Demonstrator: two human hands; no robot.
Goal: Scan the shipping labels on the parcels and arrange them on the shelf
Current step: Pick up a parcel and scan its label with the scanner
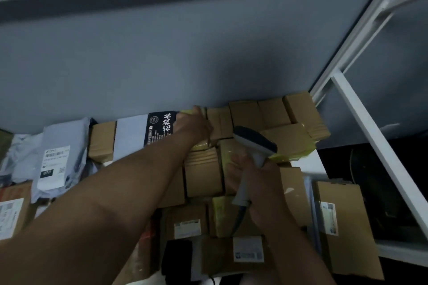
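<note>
Head view of a shelf (308, 164) during parcel sorting, read from its left edge to its right. At the left edge lay grey mailer bags (54, 164) with a white shipping label facing up, and beside them a cardboard box (102, 141) stood against the grey wall (162, 53). Towards the middle of the back edge, a black printed parcel (159, 128) stood upright, and the left hand (194, 126) reached just past it, its grip curled over a yellow-taped parcel (201, 143) at the wall. Right of this, brown boxes (273, 114) were packed in close rows to the back right corner, next to the white frame (361, 109). The right hand (257, 183) hovered above the middle rows, its grip closed round the handle of a barcode scanner (254, 143) whose head pointed towards the back. Nearer the front edge, labelled boxes (247, 250) lay with labels upward. Judged from this layout, most parcels were already arranged; whether each had been scanned could not be told, and the parcel under the left hand appeared to be the one being placed.
</note>
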